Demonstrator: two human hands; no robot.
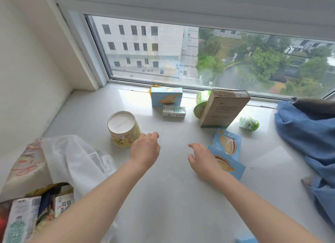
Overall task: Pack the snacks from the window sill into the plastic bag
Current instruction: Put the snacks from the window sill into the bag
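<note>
Both hands hover over the white stone window sill [172, 197] holding nothing: the left hand [145, 150] has loosely curled fingers just beside the one round yellow paper tub [124, 129] with a white lid, and the right hand [201, 161] has relaxed, slightly spread fingers above the nearer of two pale blue cake boxes [227, 152] lying side by side. A third pale blue cake box [165, 96] stands upright by the window frame, with one small white-and-green milk carton [174, 111] lying in front of it. To the right stands one brown cardboard box [222, 108], tilted against one green instant-noodle cup [202, 105]; one green-and-white pouch [249, 124] lies beyond it. The white translucent plastic bag [72, 157] sits crumpled at the left, with several packets [23, 219] below it. Blue cloth [306, 134] is heaped at the right.
</note>
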